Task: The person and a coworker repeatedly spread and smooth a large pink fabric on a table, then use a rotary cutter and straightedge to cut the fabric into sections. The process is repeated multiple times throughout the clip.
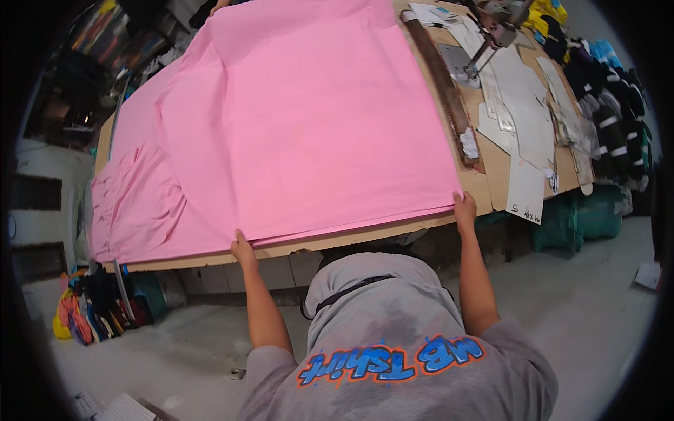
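A large sheet of pink fabric (330, 126) covers most of the table. Its right part lies flat in layers, while the left part is rumpled into folds. At the near edge of the cloth, my left hand (243, 248) pinches the fabric between thumb and fingers. My right hand (464, 212) grips the near right corner. Both arms reach forward, with the near edge stretched between the hands.
Right of the cloth lie a long brown bar (442, 88), a cloth-cutting machine (495, 31) on its metal base and several white paper patterns (523, 126). Dark garment bundles (611, 119) are stacked beyond. Another person's hand (219, 5) touches the far edge. Coloured cloth (91, 309) sits below left.
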### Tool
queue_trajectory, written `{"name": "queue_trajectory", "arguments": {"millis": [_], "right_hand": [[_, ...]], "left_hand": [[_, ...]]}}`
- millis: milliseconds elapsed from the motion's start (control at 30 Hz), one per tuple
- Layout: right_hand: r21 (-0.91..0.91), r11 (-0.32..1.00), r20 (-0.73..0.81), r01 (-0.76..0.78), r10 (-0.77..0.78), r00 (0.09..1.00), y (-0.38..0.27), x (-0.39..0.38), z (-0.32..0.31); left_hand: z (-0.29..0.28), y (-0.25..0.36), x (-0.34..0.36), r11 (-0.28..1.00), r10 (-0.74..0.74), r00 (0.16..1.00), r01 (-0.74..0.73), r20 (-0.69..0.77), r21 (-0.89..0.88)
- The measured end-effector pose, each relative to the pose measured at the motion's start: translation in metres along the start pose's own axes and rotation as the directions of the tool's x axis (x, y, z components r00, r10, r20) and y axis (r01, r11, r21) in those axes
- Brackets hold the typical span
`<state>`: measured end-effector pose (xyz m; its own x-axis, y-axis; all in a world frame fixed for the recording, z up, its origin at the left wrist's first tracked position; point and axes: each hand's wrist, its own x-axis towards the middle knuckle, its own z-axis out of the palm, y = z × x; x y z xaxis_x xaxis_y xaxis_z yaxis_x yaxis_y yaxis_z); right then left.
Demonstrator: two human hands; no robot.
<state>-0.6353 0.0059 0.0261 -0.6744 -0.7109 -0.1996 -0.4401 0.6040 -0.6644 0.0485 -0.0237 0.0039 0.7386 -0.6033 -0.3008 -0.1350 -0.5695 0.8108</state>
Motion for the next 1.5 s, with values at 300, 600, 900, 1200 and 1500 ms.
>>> {"name": "queue_trajectory", "arguments": {"millis": [300, 600, 900, 1200, 1500], "right_hand": [[0.177, 0.984, 0.007, -0.021, 0.020, 1.000, -0.011, -0.006, -0.025], [0.201, 0.978, -0.019, -0.054, 0.059, 0.998, 0.008, -0.012, -0.017], [0.274, 0.962, -0.057, 0.024, -0.009, 0.998, 0.019, -0.015, -0.006], [0.233, 0.972, -0.003, 0.009, -0.008, 1.000, 0.014, 0.000, -0.013], [0.218, 0.976, -0.014, -0.006, 0.009, 1.000, 0.026, -0.010, -0.012]], "left_hand": [[-0.003, 0.034, -0.028, 0.980, 0.084, 0.996, -0.081, 0.009, -0.183], [-0.002, 0.012, -0.026, 0.994, -0.017, 1.000, 0.019, 0.023, -0.104], [-0.015, 0.002, -0.025, 0.994, 0.041, 0.996, -0.032, 0.080, -0.104], [-0.014, 0.000, -0.022, 0.978, 0.068, 0.997, -0.061, 0.028, -0.200], [-0.011, 0.001, -0.027, 0.989, 0.151, 0.983, -0.149, -0.102, 0.025]]}}
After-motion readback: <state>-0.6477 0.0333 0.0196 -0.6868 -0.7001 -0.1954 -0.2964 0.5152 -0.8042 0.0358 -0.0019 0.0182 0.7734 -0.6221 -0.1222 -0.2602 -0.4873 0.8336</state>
